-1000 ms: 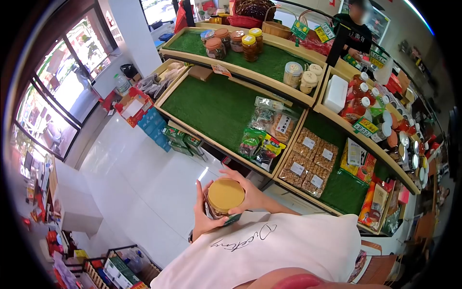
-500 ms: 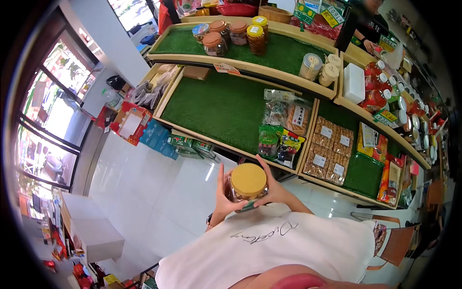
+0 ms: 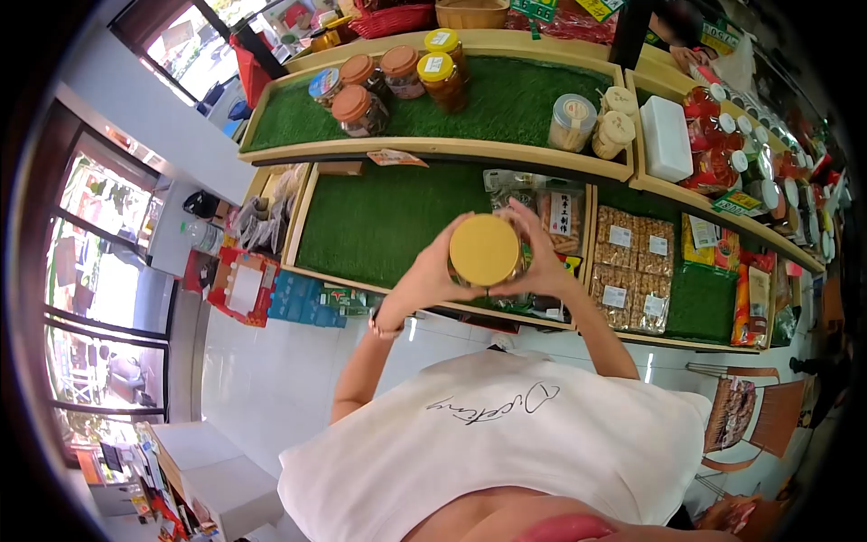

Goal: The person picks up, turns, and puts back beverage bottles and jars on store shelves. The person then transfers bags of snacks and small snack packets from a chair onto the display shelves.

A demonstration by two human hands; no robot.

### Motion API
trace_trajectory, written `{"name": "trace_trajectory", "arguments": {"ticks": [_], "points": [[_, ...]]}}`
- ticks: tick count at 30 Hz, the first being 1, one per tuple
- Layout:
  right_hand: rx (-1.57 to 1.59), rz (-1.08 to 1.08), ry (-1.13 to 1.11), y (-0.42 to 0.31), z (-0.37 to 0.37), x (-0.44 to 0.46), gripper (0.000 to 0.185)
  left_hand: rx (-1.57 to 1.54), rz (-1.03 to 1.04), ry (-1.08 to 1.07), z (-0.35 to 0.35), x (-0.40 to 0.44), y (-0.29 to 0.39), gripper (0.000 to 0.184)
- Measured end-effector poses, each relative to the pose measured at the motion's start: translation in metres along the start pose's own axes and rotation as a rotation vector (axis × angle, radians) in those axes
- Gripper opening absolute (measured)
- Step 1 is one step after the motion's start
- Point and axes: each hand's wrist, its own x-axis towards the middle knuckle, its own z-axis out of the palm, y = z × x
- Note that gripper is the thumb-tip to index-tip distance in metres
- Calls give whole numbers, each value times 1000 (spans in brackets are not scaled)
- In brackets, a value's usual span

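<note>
A jar with a yellow lid is held upright between my two hands, in front of the lower green-lined shelf. My left hand wraps round its left side, and my right hand grips its right side. Behind the jar and my right hand, packaged snacks are partly hidden. Several lidded jars stand on the upper shelf, with pale-lidded jars at its right end.
Nut-bar packs lie in the right-hand tray beside colourful bags. A white box and red jars are at upper right. Cartons stand on the floor at left. A chair is at right.
Both hands have raised the jar and carried it forward, from over the floor to the lower shelf's front. The view has turned, bringing the shelves closer and more level.
</note>
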Motion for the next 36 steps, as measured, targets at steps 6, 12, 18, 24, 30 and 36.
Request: {"name": "trace_trajectory", "arguments": {"ticks": [6, 12, 18, 24, 30, 36], "points": [[-21, -73, 402, 20, -33, 58, 85, 16, 352, 234, -35, 118, -23, 95], [-180, 62, 449, 60, -57, 108, 70, 154, 503, 237, -59, 243, -66, 94], [-81, 237, 733, 102, -9, 78, 37, 53, 491, 24, -34, 312, -126, 96], [-434, 678, 778, 206, 138, -136, 18, 57, 510, -64, -31, 312, -126, 92], [9, 2174, 664, 175, 375, -448, 46, 118, 704, 173, 11, 201, -110, 75], [507, 2110, 1306, 68, 462, -534, 30, 83, 292, -662, 156, 34, -243, 40]]}}
